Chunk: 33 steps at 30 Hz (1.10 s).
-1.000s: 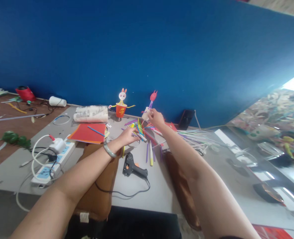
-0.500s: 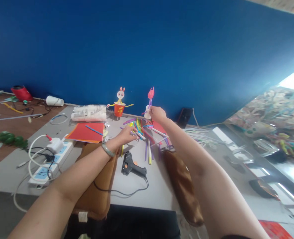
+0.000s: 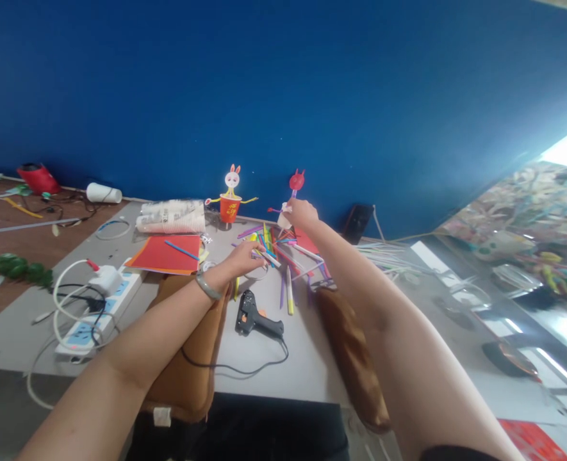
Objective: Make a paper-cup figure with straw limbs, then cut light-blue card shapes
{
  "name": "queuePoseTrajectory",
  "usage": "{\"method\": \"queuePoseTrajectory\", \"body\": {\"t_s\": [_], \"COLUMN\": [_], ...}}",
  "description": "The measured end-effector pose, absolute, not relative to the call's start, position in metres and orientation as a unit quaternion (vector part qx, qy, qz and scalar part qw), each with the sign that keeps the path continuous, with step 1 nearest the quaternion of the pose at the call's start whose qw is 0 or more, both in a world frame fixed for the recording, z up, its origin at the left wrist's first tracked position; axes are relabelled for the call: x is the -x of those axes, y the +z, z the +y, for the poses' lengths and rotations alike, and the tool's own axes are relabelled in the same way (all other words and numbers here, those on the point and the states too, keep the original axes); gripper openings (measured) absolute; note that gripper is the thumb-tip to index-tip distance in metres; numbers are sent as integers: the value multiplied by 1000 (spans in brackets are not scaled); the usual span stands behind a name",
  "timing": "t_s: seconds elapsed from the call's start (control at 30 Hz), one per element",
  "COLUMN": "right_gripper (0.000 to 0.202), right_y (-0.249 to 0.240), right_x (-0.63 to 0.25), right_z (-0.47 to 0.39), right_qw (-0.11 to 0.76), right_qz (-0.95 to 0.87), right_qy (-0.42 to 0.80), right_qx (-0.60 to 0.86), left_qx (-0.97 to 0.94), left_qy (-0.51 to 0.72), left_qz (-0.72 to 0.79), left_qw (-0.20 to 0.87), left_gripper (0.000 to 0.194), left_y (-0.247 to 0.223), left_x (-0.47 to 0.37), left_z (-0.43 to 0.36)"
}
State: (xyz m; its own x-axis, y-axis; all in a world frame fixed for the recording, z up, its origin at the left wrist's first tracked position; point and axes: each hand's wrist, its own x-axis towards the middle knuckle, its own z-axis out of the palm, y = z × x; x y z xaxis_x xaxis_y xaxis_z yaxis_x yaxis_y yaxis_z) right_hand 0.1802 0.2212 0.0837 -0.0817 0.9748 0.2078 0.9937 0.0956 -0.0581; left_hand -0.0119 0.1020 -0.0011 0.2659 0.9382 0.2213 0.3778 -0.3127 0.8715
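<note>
My right hand [image 3: 303, 214] grips a small white cup figure [image 3: 284, 219] near the blue wall; a pink-red eared head [image 3: 297, 180] stands above it on a purple stem. My left hand [image 3: 245, 257] is closed on something I cannot make out, at the left edge of a pile of coloured pens and sticks [image 3: 290, 291]. Left of the white cup figure stands a red cup figure [image 3: 230, 208] with a white rabbit head and yellow arms. A black glue gun [image 3: 259, 320] lies nearer to me, below my left hand.
Red paper [image 3: 165, 255] with a blue stick, stacked paper cups [image 3: 171, 218] and a power strip [image 3: 103, 314] with cables lie at the left. Brown cushions [image 3: 187, 365] flank the glue gun. A black device [image 3: 358, 224] leans at the wall.
The white cup figure has turned in my right hand; its pink-red head now faces more forward and an arm sticks out left. My left hand has barely shifted.
</note>
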Motion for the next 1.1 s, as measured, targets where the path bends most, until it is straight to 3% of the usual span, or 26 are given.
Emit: {"method": "queuePoseTrajectory", "body": {"t_s": [0.63,0.87,1.1], "right_gripper": [44,26,32], "right_y": [79,76,88], "right_x": [-197,-199,-191], "right_z": [209,202,195], "right_qw": [71,40,11], "right_qz": [-708,-702,-724], "right_qy": [-46,-49,-101], "right_qx": [702,709,683], "left_qx": [-722,-728,-729], "left_qy": [383,364,347], "left_qz": [450,467,490], "left_qw": [361,345,327], "left_gripper": [30,36,32], "left_y": [-6,-2,2], "left_x": [13,14,11], "left_z": [107,105,103]}}
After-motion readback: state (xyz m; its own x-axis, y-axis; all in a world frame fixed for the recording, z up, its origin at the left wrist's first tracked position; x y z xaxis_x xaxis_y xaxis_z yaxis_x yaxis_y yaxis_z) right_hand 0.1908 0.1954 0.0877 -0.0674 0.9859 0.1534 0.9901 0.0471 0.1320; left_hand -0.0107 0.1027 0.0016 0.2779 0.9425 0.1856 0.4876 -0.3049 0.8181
